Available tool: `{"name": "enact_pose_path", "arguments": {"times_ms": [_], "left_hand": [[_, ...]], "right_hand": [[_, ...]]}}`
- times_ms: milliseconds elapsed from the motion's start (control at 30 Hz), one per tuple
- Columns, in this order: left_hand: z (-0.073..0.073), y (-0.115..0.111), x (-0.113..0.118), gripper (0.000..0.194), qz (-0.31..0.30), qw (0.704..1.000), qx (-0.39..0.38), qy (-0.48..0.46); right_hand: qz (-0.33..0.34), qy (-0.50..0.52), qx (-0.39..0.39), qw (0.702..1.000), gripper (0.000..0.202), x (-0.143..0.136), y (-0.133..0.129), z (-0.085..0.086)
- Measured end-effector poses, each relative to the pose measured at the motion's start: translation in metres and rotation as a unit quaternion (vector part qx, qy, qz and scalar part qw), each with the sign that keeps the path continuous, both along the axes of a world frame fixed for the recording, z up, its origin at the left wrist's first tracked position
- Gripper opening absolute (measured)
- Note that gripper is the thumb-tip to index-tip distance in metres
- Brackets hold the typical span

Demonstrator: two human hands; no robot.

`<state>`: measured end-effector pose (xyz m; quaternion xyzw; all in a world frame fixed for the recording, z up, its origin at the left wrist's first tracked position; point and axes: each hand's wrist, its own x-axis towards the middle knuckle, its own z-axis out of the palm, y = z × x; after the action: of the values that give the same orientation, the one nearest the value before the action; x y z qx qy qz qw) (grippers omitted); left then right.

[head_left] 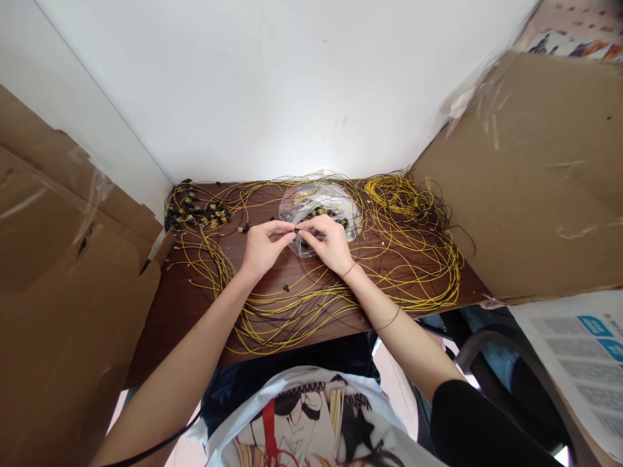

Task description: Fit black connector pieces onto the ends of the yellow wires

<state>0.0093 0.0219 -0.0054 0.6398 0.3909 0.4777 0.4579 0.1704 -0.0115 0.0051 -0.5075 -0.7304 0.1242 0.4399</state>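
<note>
My left hand [264, 248] and my right hand [329, 242] meet over the middle of the table, fingertips almost touching. Between them is a tiny black connector [296, 231], pinched by thumb and forefinger on both sides; its details are too small to make out. Just behind and under my fingers lies a clear plastic bag [354, 209] with black and yellow parts inside. A thin dark wire runs down near my right wrist. On the wood in front of my hands sits a small loose black piece [286, 288].
Yellow and black wires [292, 324] loop across the brown table [165, 324], with a thick coil [394, 194] at the back right. Black-and-yellow connectors [195, 213] are heaped at the back left. Cardboard walls [535, 181] flank both sides; a white wall [292, 97] stands behind.
</note>
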Motion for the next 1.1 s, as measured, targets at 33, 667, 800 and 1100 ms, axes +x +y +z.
{"name": "enact_pose_path", "arguments": {"times_ms": [33, 667, 800, 1100], "left_hand": [[0.0004, -0.0002, 0.0, 0.024, -0.001, 1.0, 0.001, 0.002], [0.0042, -0.0029, 0.0008, 0.024, -0.017, 1.0, 0.001, 0.002], [0.0034, -0.0024, 0.0012, 0.026, -0.018, 1.0, 0.001, -0.004], [0.001, -0.0013, 0.0006, 0.027, -0.025, 1.0, -0.006, -0.015]], "right_hand": [[-0.002, 0.001, -0.004, 1.0, 0.014, 0.0, 0.0001, -0.0004], [-0.008, 0.009, 0.023, 1.0, 0.015, 0.0001, 0.0019, -0.0044], [-0.003, 0.006, 0.026, 1.0, 0.016, 0.0003, 0.0019, -0.0039], [0.004, -0.003, 0.031, 1.0, 0.016, -0.0003, 0.0014, -0.0031]]}}
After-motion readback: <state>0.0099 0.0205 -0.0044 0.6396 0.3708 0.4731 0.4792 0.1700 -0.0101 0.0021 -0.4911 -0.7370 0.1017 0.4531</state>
